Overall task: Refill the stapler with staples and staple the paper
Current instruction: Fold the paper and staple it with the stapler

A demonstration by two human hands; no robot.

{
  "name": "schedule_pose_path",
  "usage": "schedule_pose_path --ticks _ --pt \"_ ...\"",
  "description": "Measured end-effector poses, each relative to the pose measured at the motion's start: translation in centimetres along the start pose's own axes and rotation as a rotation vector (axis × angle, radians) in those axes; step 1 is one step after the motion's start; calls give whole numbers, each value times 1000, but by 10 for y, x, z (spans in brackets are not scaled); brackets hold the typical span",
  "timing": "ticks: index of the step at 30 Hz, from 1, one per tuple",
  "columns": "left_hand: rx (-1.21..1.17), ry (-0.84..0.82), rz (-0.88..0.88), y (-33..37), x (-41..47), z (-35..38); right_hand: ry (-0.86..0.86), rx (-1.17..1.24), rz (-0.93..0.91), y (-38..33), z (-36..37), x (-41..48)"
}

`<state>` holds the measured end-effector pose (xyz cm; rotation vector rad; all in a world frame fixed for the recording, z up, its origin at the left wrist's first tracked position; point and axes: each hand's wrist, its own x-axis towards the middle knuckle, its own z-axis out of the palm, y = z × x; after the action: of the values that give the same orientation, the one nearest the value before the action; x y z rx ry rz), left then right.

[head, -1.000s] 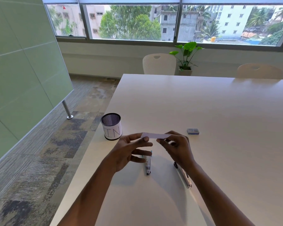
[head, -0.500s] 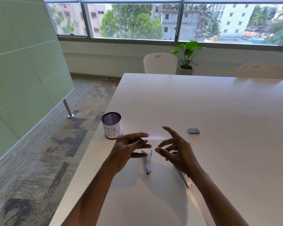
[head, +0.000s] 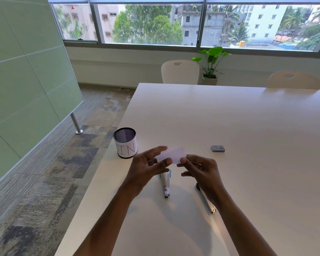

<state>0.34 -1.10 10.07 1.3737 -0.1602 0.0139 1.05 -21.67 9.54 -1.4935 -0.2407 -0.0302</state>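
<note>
The left hand (head: 146,167) and right hand (head: 201,169) each pinch an end of the paper (head: 172,155); the stapler (head: 165,183) lies just beneath, lengthwise toward the person, nearer the left

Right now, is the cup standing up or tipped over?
Standing up: the cup sits on its base on the table, its round open mouth facing upward.

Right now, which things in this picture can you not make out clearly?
Head view only.
Stapler: far end hidden behind the left hand.
Long metal piece: partly covered by the right hand and wrist; unclear what it is.
Small blue box: label too small to read.
Paper: blurred, so staples cannot be told.
</note>
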Motion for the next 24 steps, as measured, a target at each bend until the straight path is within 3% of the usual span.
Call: schedule_pose_path --ticks 7,17,24 --pt "31 137 3 -5 1 4 -24 56 66 2 2 -1" --pt "92 183 -2 -9 -3 10 159 28 126 7 10 2" --pt "46 215 -48 -13 -6 11 197 49 140 12 10 1"
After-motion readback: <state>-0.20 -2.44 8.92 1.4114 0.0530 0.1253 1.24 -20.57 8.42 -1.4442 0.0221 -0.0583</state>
